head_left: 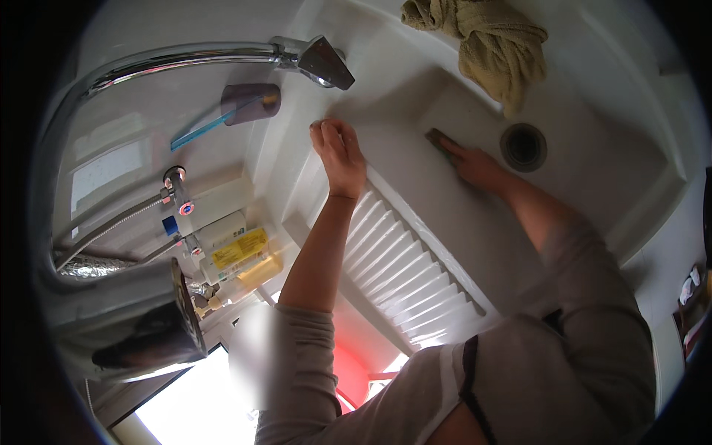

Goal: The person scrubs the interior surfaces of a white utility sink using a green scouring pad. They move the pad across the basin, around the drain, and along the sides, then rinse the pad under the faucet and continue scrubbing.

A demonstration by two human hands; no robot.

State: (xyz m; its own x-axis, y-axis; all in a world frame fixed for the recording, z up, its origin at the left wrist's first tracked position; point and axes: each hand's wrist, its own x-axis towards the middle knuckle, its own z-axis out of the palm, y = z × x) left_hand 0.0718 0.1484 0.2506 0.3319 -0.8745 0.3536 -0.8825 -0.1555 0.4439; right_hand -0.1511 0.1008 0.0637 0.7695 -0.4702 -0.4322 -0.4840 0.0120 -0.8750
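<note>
Sink (460,215) seems part scrubbed, part left: right hand (472,165) grips a pad (432,136); left hand (340,157) curls, if round anything I can't tell.

The pad (433,138) in the right hand (478,165) is dull greenish brown. Around that grip the basin (454,215) is plain white, greyed by shade. Right of it the drain (523,147) is dark grey; beyond, the towel (498,46) is plain tan. Left of it, the ridged board (404,263) is striped white, the cup (254,102) smoky purple, the stick (202,131) bright blue.
</note>
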